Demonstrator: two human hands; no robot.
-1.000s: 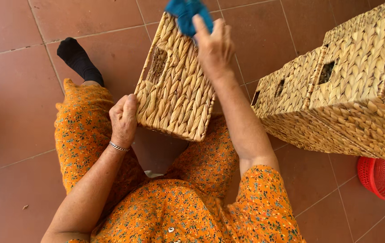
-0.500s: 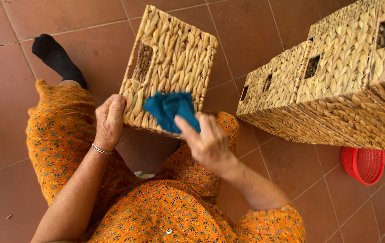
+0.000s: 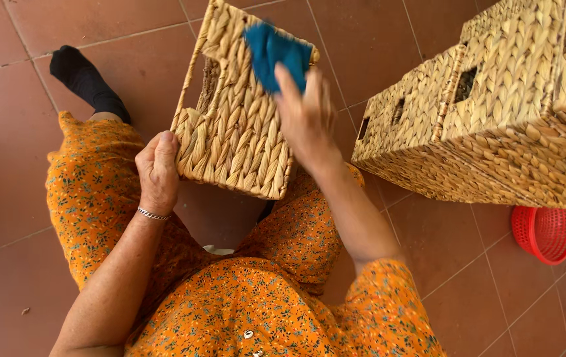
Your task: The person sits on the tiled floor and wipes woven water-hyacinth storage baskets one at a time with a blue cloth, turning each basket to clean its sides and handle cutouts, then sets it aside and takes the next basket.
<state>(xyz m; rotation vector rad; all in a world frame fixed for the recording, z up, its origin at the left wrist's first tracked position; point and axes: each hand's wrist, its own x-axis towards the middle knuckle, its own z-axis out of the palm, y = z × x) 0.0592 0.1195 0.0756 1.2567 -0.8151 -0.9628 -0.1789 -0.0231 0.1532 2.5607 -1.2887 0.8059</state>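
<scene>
Two bare hands work on a woven seagrass basket (image 3: pixel 236 125) held tilted near the upper middle of the frame, above the lap of a seated person in orange floral clothing (image 3: pixel 230 311). Compared with half a second ago, the right hand (image 3: pixel 306 119) has travelled up the basket's side, so the blue cloth (image 3: pixel 273 53) it clutches now presses against the upper right corner by the rim rather than the lower middle of the weave. The left hand (image 3: pixel 158 170), wearing a thin silver bracelet (image 3: pixel 152 213), remains clamped on the basket's lower left corner, thumb over the edge, as before. A handle slot (image 3: pixel 209 82) shows on the basket's left face. At the right of the frame stands a stack of matching woven baskets (image 3: pixel 494 132) on the floor, with a small red plastic basket (image 3: pixel 546 231) just beside them at lower right. Reddish-brown floor tiles (image 3: pixel 12 119) fill the rest, and a foot in a black sock (image 3: pixel 84 79) rests at upper left.
</scene>
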